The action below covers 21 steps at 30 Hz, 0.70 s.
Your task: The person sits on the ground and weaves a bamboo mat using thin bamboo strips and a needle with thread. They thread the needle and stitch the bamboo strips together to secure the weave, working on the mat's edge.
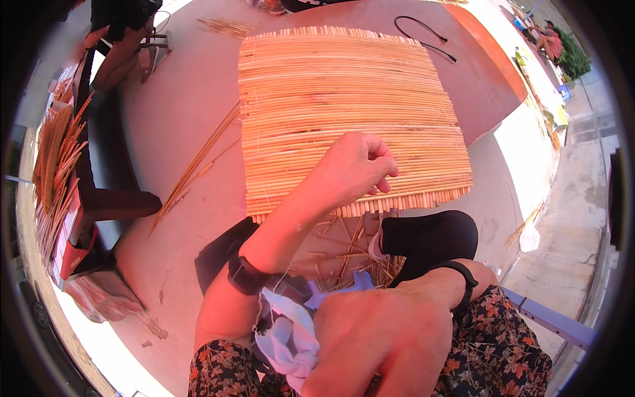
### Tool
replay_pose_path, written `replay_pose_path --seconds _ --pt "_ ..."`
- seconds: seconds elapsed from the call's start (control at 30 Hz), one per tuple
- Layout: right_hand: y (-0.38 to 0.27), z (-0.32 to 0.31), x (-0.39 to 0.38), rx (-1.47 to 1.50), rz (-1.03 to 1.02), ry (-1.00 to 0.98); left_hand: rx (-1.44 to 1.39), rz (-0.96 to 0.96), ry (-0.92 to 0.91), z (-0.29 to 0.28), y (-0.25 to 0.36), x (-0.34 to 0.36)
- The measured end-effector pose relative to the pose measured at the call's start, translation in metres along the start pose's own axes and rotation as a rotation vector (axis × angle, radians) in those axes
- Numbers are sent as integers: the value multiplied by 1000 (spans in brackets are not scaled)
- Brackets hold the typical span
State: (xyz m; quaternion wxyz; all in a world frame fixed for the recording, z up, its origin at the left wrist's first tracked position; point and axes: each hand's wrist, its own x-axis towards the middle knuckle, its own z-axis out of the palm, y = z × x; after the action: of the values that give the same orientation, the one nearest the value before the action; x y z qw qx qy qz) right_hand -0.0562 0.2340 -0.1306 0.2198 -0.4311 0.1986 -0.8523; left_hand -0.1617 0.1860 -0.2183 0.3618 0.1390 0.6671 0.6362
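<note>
Mat of thin, round, straw-coloured stalks (337,86) lies before you, seemingly kept within reach. Your left hand (360,169) is over its near part, fingers curled; whether they pinch something, I cannot tell. Your right hand (390,331), its finger state hidden, blocks the view beside crumpled pale-blue cloth (291,337).

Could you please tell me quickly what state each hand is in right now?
Left hand: curled closed over the stick mat; anything held cannot be told.
Right hand: seen from the back; open or closed cannot be told.
</note>
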Motion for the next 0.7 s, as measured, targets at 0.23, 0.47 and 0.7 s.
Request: replay_pose_path --seconds 0.23,0.47,0.7 --pt "19 3 4 -113 -286 191 -62 17 7 3 -5 -1" --pt "2 -10 -9 -264 6 54 -3 16 -107 44 -24 2" --pt "16 10 1 -99 -104 183 -13 58 -89 43 -20 9"
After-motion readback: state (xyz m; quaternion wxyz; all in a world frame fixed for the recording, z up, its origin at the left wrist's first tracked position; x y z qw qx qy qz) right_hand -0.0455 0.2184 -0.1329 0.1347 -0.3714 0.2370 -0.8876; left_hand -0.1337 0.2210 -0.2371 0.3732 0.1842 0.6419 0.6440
